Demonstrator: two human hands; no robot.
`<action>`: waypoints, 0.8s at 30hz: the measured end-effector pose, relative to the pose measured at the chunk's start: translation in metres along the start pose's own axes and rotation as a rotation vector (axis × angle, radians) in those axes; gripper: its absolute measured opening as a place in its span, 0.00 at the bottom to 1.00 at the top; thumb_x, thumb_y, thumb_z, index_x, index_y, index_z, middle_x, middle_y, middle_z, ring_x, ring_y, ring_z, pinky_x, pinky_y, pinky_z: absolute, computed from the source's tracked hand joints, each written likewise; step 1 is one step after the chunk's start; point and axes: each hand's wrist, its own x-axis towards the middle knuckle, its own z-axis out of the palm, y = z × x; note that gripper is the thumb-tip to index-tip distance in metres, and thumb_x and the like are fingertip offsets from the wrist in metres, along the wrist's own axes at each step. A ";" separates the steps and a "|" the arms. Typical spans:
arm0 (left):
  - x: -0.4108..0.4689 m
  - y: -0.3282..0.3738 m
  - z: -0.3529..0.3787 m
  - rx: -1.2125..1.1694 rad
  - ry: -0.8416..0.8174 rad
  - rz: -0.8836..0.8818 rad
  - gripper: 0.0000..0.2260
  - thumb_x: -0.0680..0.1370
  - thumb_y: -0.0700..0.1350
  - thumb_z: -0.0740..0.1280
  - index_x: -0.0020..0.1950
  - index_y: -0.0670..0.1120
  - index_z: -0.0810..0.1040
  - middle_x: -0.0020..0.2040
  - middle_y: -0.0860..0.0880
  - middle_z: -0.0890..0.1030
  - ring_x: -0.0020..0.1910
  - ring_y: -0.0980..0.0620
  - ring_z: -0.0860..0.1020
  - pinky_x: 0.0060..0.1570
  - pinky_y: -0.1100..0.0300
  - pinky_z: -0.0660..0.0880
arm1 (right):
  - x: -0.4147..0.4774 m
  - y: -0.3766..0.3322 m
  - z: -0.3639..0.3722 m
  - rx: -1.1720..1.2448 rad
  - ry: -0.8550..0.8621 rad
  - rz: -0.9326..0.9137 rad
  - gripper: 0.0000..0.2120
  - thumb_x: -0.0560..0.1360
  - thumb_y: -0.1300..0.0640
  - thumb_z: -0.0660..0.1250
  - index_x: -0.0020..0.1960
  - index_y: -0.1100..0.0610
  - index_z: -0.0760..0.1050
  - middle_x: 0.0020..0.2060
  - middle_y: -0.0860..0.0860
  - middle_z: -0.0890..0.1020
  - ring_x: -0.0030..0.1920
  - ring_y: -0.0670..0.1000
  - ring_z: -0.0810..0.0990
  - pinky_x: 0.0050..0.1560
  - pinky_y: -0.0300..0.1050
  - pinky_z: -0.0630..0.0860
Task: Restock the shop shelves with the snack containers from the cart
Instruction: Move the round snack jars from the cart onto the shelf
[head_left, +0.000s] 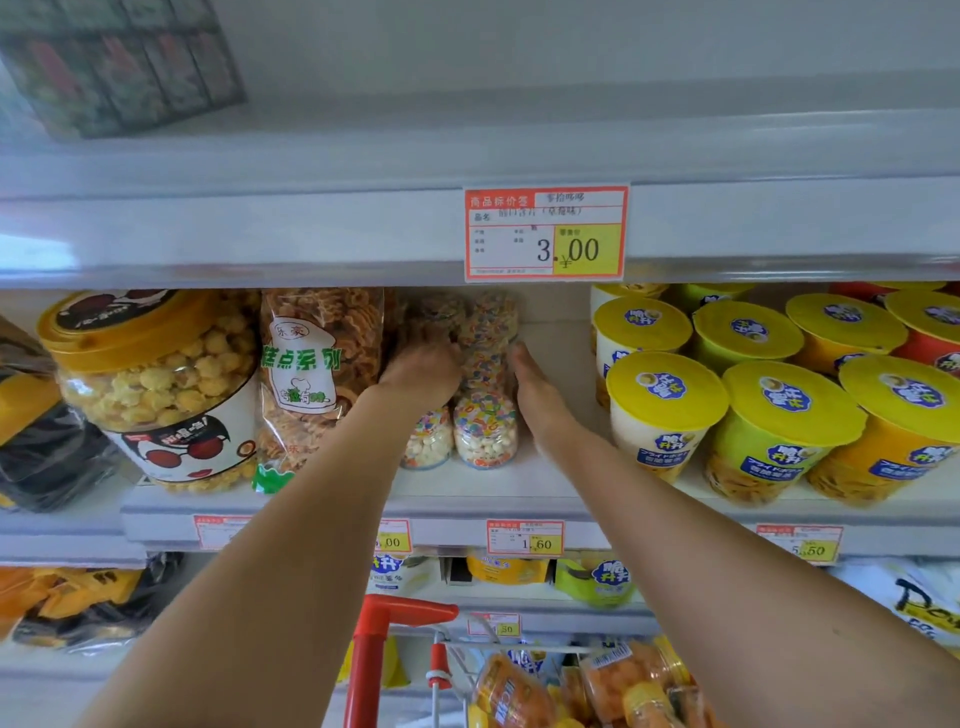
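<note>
Two hands at one stacked jar (488, 335) on the shelf (550, 470). Our left hand (423, 371) curls round it; our right hand (537, 392) presses flat, fingers straight.

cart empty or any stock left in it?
Not empty. Orange snack containers lie in the red-handled cart. How full: cannot tell, since the frame crops it.
</note>
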 end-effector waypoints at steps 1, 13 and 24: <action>0.001 0.000 0.002 0.013 0.009 -0.001 0.17 0.83 0.38 0.47 0.70 0.36 0.63 0.71 0.35 0.62 0.71 0.37 0.60 0.70 0.48 0.57 | 0.005 0.002 0.001 0.005 -0.003 0.006 0.30 0.76 0.34 0.53 0.72 0.49 0.68 0.67 0.50 0.74 0.66 0.51 0.73 0.71 0.52 0.65; -0.045 0.002 0.003 -0.181 0.189 0.226 0.21 0.80 0.44 0.46 0.61 0.33 0.72 0.65 0.35 0.70 0.66 0.38 0.67 0.64 0.51 0.63 | -0.044 -0.011 -0.012 -0.023 -0.040 0.042 0.24 0.82 0.42 0.51 0.71 0.53 0.68 0.68 0.52 0.72 0.68 0.51 0.70 0.66 0.39 0.63; -0.244 0.002 0.026 -0.351 0.159 0.102 0.07 0.79 0.45 0.63 0.42 0.44 0.77 0.37 0.50 0.80 0.38 0.51 0.77 0.33 0.64 0.67 | -0.168 0.001 -0.055 -0.510 -0.109 -0.293 0.10 0.78 0.49 0.64 0.50 0.56 0.77 0.45 0.47 0.77 0.45 0.45 0.74 0.46 0.39 0.67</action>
